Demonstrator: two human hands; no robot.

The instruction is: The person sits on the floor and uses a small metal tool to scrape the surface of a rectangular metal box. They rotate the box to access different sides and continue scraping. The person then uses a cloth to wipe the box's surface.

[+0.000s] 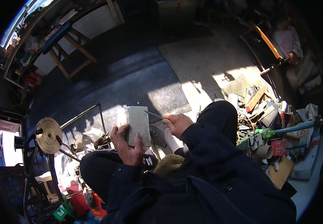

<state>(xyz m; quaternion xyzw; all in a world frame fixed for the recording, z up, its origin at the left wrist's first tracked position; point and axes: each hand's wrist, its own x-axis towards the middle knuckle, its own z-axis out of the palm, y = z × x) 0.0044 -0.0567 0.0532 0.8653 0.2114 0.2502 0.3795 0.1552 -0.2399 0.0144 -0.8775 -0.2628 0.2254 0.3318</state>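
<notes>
My left hand [128, 149] grips a pale grey rectangular block or box [139, 124] above my lap, its fingers along the left side and the thumb on the upper face. The block's left side is bright in the sun and looks worn. In my right hand [177, 124] is a slim, pointed metal tool [154, 114], a narrow blade or spike. Its tip lies at the block's far right corner; whether it touches there I cannot tell. The tool's handle end is hidden inside my fist.
At left stands a machine with a round handwheel [49, 135]. A wooden stool [73, 51] is farther off. Piled scraps, cords, a green plastic bottle [266, 133] and a blue pole [295, 128] crowd the right. A brown cloth [169, 164] lies between my legs.
</notes>
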